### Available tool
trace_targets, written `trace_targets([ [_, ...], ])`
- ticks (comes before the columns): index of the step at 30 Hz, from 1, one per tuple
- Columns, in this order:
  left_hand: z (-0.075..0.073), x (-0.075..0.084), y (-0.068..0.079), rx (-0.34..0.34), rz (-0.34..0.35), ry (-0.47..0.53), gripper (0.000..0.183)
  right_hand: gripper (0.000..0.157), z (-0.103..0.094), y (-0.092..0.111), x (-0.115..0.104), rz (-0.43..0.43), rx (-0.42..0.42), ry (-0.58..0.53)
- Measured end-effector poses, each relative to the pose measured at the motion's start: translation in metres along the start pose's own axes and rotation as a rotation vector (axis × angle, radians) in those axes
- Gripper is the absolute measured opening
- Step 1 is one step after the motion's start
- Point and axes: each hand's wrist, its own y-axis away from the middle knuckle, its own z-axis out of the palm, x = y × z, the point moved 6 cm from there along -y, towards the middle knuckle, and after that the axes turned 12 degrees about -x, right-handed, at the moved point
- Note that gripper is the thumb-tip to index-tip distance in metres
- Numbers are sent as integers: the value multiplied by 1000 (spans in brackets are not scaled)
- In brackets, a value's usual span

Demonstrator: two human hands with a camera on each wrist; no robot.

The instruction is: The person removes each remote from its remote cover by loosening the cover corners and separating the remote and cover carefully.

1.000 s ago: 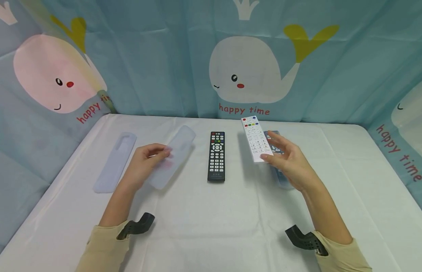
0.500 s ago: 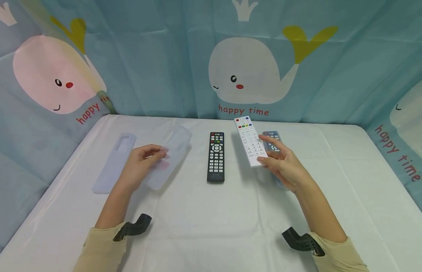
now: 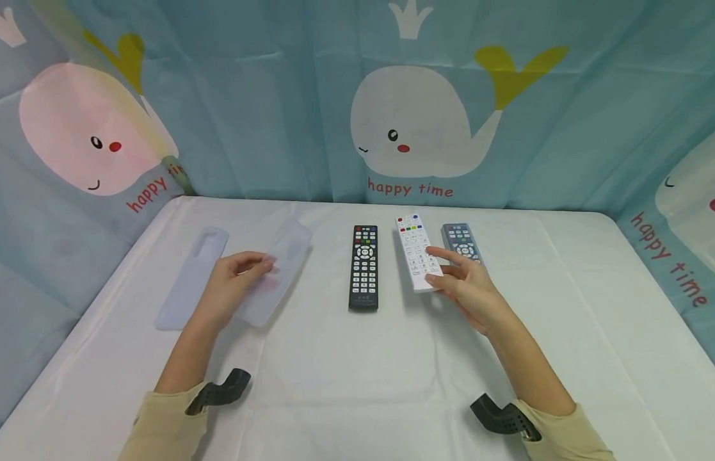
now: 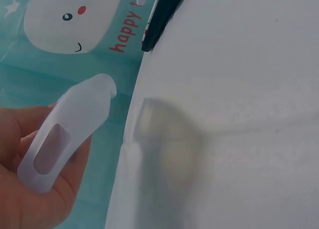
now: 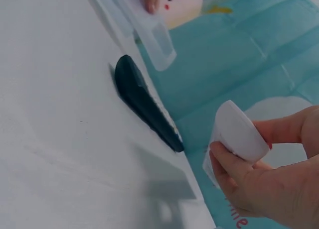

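Observation:
My left hand (image 3: 233, 288) pinches a translucent remote control cover (image 3: 279, 269) by its left side, tilted over the cloth; its cut-out opening shows in the left wrist view. In my right hand (image 3: 469, 291) is a white remote control (image 3: 417, 253) with coloured buttons at its top, gripped near the lower end between thumb and fingers. Its shadow falls on the cloth. A black remote control (image 3: 364, 269) lies upright between the two hands. Behind the right hand, a remote control in a bluish cover (image 3: 462, 240) is partly hidden.
A second translucent cover (image 3: 192, 278) lies flat to the left, its edge overlapped by my left forearm. White cloth (image 3: 334, 384) covers the table. A blue curtain (image 3: 265, 115) with whale prints hangs along the back and sides.
My right hand has moved left and a little nearer with the white remote control, uncovering more of the covered one. The left hand has shifted slightly left with the cover.

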Motion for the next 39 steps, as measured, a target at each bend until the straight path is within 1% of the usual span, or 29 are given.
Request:
trace_targets([
  [6,-4,-6,2,32,-35,1,40,63,3,-2,6,22,13,16],
  [12,-7,-14,1,34,-86,34,41,64,5,-5,12,30,12,34],
  [15,-9,-18,-1,31,-110,15,41,64,5,-6,15,35,15,50],
  [19,-13,-22,-1,28,-137,-21,42,64,6,-7,19,58,38,81],
  [25,-18,-26,2,25,-165,-21,45,65,8,-6,23,89,75,134],
  [28,-21,-29,4,39,-175,-28,45,66,8,-6,25,95,88,143],
  [32,-26,-35,4,56,-213,-74,45,67,9,-6,28,105,103,160],
  [35,-29,-39,5,58,-247,-113,46,67,9,-5,30,105,115,202],
  [39,-32,-43,5,69,-283,-116,47,66,10,-4,30,91,129,245],
])
